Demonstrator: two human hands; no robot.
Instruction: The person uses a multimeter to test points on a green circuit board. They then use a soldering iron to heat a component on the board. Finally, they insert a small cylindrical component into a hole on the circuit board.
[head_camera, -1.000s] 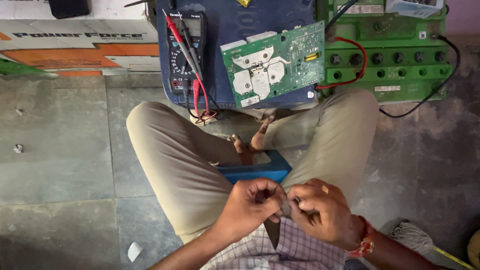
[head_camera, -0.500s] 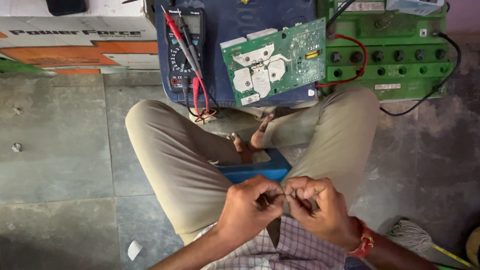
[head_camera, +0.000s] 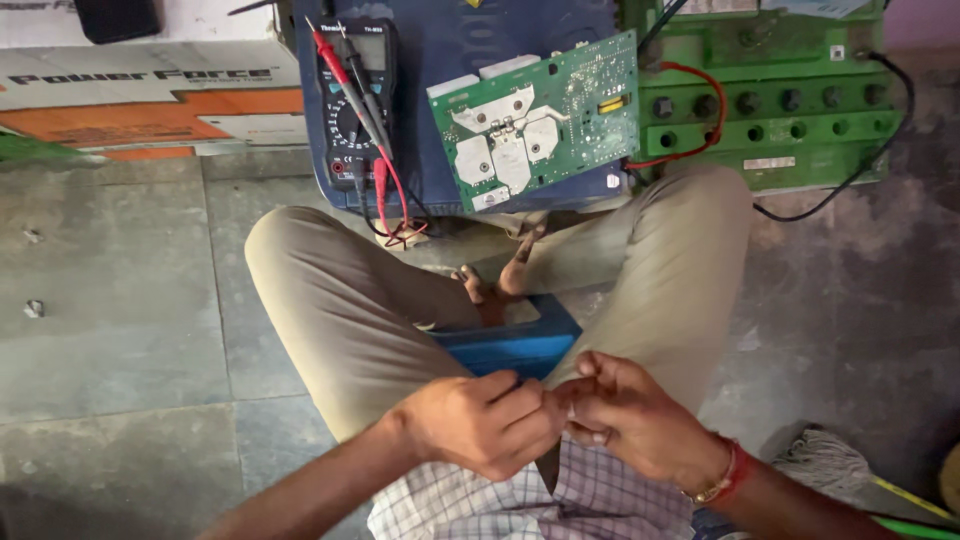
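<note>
1. The left hand (head_camera: 485, 425) and the right hand (head_camera: 625, 415) meet fingertip to fingertip low in the view, just above the person's checked shirt (head_camera: 520, 500); both are curled closed, pinching at the same spot; whatever lies between the fingertips is too small and too hidden to tell.
2. The right wrist wears a red thread band with a bead bracelet (head_camera: 722, 478); the left forearm comes in bare from the lower left.
3. Just beyond the hands, between the folded legs in khaki trousers (head_camera: 330, 300), sits a blue rectangular box (head_camera: 515, 345); the person's bare feet rest at its far edge.
4. Farther out, a green printed circuit board with silver metal pads (head_camera: 540, 125) leans tilted against a dark blue casing (head_camera: 480, 40); beside it, to the left, stands a black digital multimeter (head_camera: 350, 100) with red and black probes (head_camera: 350, 75) lying across its face, their leads trailing down to the floor.
5. To the right of the board is a green battery with a row of black caps (head_camera: 790, 110); a red wire and a black wire run from it.
6. At the upper left lies a white and orange cardboard carton (head_camera: 150, 105); everything rests on the grey stone floor (head_camera: 110, 330).
</note>
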